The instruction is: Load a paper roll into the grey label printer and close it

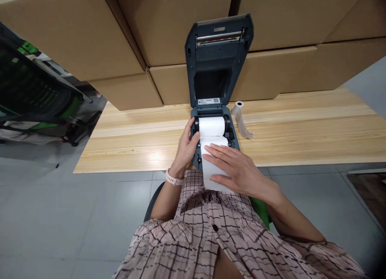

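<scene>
A dark grey label printer (235,140) stands on the wooden table with its lid (218,70) raised. Inside it sits a white paper roll (211,127) between two black holders. A strip of its paper (211,178) runs toward me and hangs past the table's front edge. My right hand (232,166) lies flat on this strip, fingers stretched out. At the printer's left side, my left hand (187,146) rests with its fingers along the casing and the left roll holder; the thumb is apart and nothing is gripped.
A small, partly unrolled paper roll (238,107) stands right of the printer, its tail on the table (301,130). Large cardboard boxes (181,25) line the table's back. A dark chair (33,82) is at the far left, with part of a person beside it.
</scene>
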`<state>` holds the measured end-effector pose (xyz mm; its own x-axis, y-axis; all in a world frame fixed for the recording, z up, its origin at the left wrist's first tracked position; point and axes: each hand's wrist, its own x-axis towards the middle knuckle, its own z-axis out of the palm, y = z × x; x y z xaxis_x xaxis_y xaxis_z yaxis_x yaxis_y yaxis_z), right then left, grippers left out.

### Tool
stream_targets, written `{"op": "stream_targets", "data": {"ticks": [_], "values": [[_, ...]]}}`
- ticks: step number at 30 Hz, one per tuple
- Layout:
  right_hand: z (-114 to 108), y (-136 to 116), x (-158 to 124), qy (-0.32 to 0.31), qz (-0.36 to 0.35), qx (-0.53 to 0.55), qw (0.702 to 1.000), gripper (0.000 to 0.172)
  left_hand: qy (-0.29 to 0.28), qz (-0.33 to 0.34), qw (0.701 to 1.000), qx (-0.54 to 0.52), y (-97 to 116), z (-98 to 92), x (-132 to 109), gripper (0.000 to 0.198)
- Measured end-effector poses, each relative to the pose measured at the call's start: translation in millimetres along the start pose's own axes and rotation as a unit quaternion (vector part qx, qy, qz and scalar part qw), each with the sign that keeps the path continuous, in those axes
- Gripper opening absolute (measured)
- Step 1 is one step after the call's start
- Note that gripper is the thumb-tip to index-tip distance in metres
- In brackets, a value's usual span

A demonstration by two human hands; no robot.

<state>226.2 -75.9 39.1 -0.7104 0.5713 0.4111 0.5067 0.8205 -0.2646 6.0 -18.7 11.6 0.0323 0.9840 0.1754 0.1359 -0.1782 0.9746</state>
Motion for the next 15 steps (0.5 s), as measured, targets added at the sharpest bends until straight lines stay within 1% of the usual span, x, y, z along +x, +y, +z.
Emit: {"op": "stream_targets", "data": {"ticks": [2, 4, 5, 6, 7, 8, 9, 10, 11, 12, 13, 15], "values": [[-1, 2, -2, 0.004, 0.003, 0.038, 0.999, 0.053, -0.001, -0.021, 1.0, 0.001, 8, 3.6, -15, 0.063], [-7, 8, -4, 0.013, -0.005, 0.133, 0.991, 0.046, -0.006, -0.052, 0.999, 0.005, 16, 6.8, -34, 0.071], [-11, 13, -4, 0.03, -0.004, 0.192, 0.981, 0.039, -0.011, -0.066, 0.998, 0.001, 19, 8.0, -44, 0.077], [-16, 20, -2, 0.067, 0.008, 0.243, 0.968, 0.033, -0.016, -0.077, 0.997, -0.009, 23, 9.1, -53, 0.082], [-22, 29, 2, 0.124, 0.035, 0.277, 0.952, 0.027, -0.021, -0.088, 0.996, -0.02, 25, 9.8, -61, 0.087], [-29, 39, 8, 0.194, 0.07, 0.286, 0.936, 0.024, -0.023, -0.097, 0.995, -0.031, 28, 10.3, -68, 0.092], [-36, 52, 16, 0.267, 0.105, 0.274, 0.918, 0.023, -0.022, -0.106, 0.993, -0.038, 29, 10.6, -73, 0.095], [-45, 66, 28, 0.335, 0.136, 0.248, 0.899, 0.024, -0.021, -0.113, 0.992, -0.042, 31, 10.8, -77, 0.098], [-53, 81, 41, 0.374, 0.15, 0.223, 0.887, 0.029, -0.018, -0.118, 0.992, -0.044, 32, 10.8, -79, 0.1], [-62, 98, 57, 0.397, 0.145, 0.208, 0.882, 0.038, -0.017, -0.121, 0.991, -0.045, 32, 10.7, -81, 0.101], [-72, 114, 75, 0.401, 0.153, 0.201, 0.881, 0.047, -0.019, -0.123, 0.991, -0.045, 32, 10.5, -81, 0.102], [-90, 144, 112, 0.37, 0.178, 0.192, 0.891, 0.058, -0.027, -0.119, 0.992, -0.044, 31, 9.8, -80, 0.104]]}}
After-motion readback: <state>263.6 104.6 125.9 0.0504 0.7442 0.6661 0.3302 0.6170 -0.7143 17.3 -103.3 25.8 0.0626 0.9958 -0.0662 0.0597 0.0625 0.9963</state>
